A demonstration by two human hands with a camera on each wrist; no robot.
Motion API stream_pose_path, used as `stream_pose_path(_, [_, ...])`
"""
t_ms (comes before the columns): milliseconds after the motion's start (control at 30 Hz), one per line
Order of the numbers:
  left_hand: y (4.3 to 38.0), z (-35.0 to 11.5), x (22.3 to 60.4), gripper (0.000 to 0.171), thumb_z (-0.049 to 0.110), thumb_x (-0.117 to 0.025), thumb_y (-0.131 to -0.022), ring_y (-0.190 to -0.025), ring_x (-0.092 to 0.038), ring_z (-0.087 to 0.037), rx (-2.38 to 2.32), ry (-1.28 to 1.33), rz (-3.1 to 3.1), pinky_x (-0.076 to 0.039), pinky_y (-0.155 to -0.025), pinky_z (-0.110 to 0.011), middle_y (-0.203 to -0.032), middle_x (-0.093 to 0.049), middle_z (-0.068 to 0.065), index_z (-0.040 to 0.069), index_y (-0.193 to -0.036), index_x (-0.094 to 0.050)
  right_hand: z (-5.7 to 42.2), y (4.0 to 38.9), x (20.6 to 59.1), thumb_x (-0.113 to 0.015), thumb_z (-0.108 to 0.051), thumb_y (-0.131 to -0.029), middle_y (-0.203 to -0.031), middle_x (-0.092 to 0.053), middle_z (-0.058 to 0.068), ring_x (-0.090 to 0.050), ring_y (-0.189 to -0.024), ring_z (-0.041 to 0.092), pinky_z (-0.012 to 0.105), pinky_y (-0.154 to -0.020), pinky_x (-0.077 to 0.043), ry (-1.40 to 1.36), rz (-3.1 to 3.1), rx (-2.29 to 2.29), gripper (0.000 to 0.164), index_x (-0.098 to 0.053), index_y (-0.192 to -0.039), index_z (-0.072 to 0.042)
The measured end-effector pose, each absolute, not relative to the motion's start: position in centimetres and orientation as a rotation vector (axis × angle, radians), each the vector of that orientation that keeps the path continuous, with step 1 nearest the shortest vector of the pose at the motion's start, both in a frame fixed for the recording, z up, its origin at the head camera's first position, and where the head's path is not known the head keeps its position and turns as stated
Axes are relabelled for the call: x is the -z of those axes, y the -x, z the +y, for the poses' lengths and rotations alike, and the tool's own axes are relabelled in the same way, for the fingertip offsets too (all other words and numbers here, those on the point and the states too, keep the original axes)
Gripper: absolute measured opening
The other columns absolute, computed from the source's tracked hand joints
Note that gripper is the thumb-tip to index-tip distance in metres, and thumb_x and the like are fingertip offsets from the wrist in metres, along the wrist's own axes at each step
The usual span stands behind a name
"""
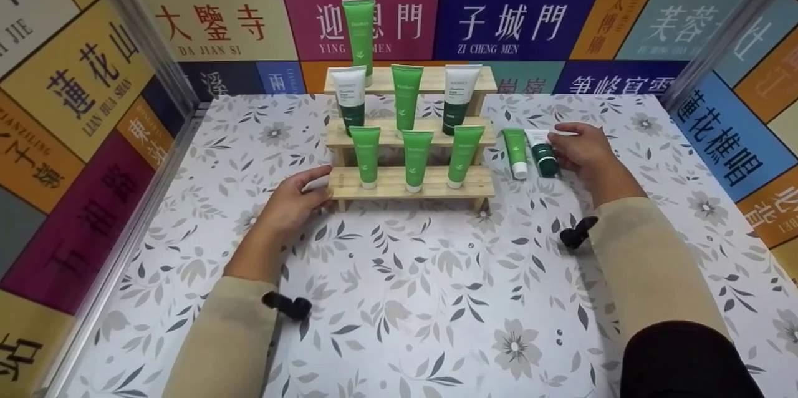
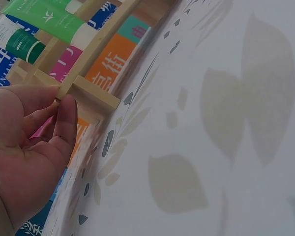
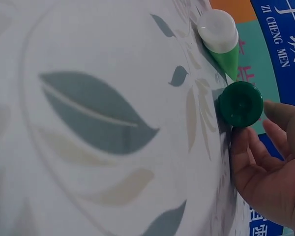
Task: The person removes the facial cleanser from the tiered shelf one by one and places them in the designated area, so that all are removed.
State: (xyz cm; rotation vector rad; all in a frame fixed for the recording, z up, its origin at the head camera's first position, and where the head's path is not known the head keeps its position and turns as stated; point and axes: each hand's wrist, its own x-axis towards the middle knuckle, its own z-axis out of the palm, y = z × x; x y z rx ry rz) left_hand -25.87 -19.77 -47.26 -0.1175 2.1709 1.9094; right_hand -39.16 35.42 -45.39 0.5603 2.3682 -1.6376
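Observation:
My left hand is at the left end of the lowest step of a three-step wooden display stand; in the left wrist view thumb and fingers pinch the step's corner. Right of the stand, my right hand grips a white squeeze tube with a dark green cap lying on the table. Its green cap faces the right wrist camera, with thumb and fingers on either side. Close to its left lies a small green tube with a white cap.
Several tubes stand cap-down on the steps: a tall green tube on top, a green one between two white-and-green ones in the middle, and small green ones below. Lettered panels enclose the leaf-patterned tabletop.

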Motion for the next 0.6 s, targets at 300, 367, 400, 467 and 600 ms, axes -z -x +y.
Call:
stream_pose_path(300, [25.9,-19.8,47.1,0.055,0.013,-0.062,-0.107,-0.118,-0.071,-0.015,-1.902,0.121,2.173,-0.053,-0.107,-0.031,-0.154,-0.062,-0.015,0.016,-0.161,-0.05,36.0,38.6,43.4,-0.07,-0.043,-0.103,-0.143,-0.058,0.001,-0.065,-0.107,0.016,0.031,-0.087,-0.059,-0.54,2.393,1.642,0.064,-0.048,-0.16,-0.026])
stream_pose_path(367, [25.9,-19.8,47.2,0.055,0.013,-0.062,-0.107,-0.115,-0.071,-0.013,-1.908,0.116,2.172,-0.053,-0.105,-0.03,-0.155,-0.061,-0.017,0.015,-0.161,-0.049,35.9,38.5,42.7,-0.07,-0.046,-0.102,-0.147,-0.058,-0.001,-0.064,-0.114,0.017,0.032,-0.09,-0.058,-0.531,2.416,1.638,0.063,-0.05,-0.159,-0.028])
stream_pose_path(400, [25.9,-19.7,47.2,0.055,0.012,-0.062,-0.107,-0.113,-0.072,-0.012,-1.911,0.117,2.169,-0.053,-0.104,-0.03,-0.155,-0.06,-0.018,0.015,-0.161,-0.049,35.8,38.5,42.4,-0.07,-0.046,-0.102,-0.147,-0.059,-0.002,-0.063,-0.116,0.017,0.032,-0.092,-0.058,-0.526,2.422,1.647,0.062,-0.051,-0.158,-0.029])
stream_pose_path(467, [25.8,-19.7,47.2,0.056,0.011,-0.061,-0.107,-0.111,-0.072,-0.011,-1.916,0.113,2.167,-0.054,-0.104,-0.03,-0.155,-0.06,-0.019,0.014,-0.161,-0.049,35.5,38.3,41.7,-0.072,-0.045,-0.102,-0.147,-0.059,-0.005,-0.061,-0.122,0.017,0.032,-0.098,-0.057,-0.507,2.411,1.696,0.06,-0.052,-0.156,-0.03])
stream_pose_path(600, [25.8,-19.6,47.2,0.056,0.01,-0.061,-0.107,-0.11,-0.072,-0.011,-1.933,0.125,2.15,-0.054,-0.103,-0.03,-0.153,-0.061,-0.019,0.015,-0.161,-0.049,34.5,38.2,40.0,-0.074,-0.043,-0.101,-0.141,-0.063,-0.006,-0.061,-0.122,0.016,0.032,-0.102,-0.054,-0.454,2.378,1.802,0.057,-0.055,-0.153,-0.031])
